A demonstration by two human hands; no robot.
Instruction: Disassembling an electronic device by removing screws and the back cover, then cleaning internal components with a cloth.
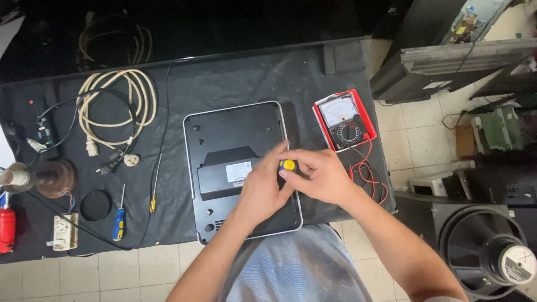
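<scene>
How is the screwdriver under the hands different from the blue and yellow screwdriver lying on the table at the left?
The held screwdriver stands over the black appliance, gripped by the left hand and right hand; only its yellow cap shows. The blue-handled screwdriver lies flat, untouched, fully visible on the black cloth. Both have yellow on the handle.

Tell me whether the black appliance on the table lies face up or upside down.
Upside down: the black appliance shows its underside, with a label, feet and vent slots facing up.

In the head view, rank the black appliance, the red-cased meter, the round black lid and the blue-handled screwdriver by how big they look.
1. Black appliance, by far the largest; both hands work at its right edge.
2. Red-cased meter.
3. Round black lid and blue-handled screwdriver: unsure, since the lid is broader but the screwdriver is longer.
</scene>
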